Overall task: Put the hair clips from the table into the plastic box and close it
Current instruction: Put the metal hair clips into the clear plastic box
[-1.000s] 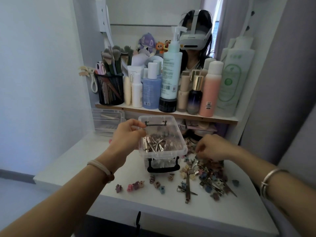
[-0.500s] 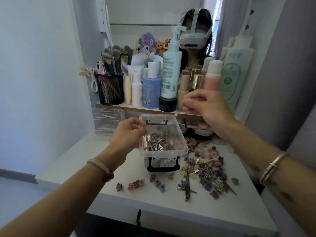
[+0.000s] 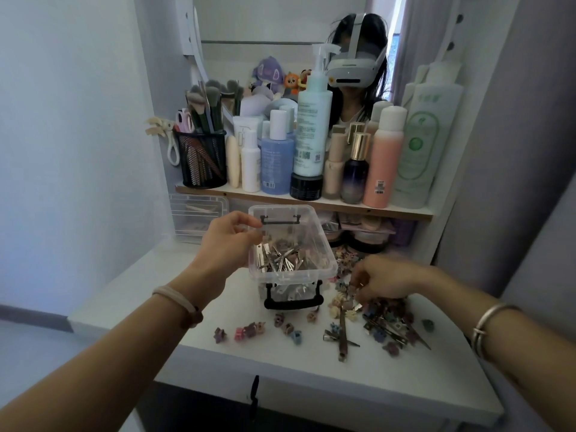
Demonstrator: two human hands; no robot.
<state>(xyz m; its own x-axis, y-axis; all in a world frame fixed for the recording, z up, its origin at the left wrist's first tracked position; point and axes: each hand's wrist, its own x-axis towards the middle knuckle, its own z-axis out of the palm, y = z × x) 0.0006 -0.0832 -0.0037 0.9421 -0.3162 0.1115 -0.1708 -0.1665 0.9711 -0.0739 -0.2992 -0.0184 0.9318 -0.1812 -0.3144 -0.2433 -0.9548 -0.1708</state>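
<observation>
Plastic box (image 3: 291, 277) rim pinched by left hand (image 3: 227, 244); right hand (image 3: 386, 279) pinches hair clips (image 3: 388, 318).

One head-worn camera looked forward and down onto the table (image 3: 436, 369) from close range, both forearms entering from the bottom corners. The left hand (image 3: 227, 244) gripping the box (image 3: 314, 277) sat near mid-frame. Shelf (image 3: 274, 198) and mirror (image 3: 265, 29) stood beyond that grip, squarely facing the lens. The table's near edge lay on the camera's side of it.

far shelf (image 3: 305, 203) is packed: mesh brush cup (image 3: 204, 160) on the left, blue bottle (image 3: 276, 165), tall pump bottle (image 3: 312, 126), pink bottle (image 3: 382, 169) right.
</observation>
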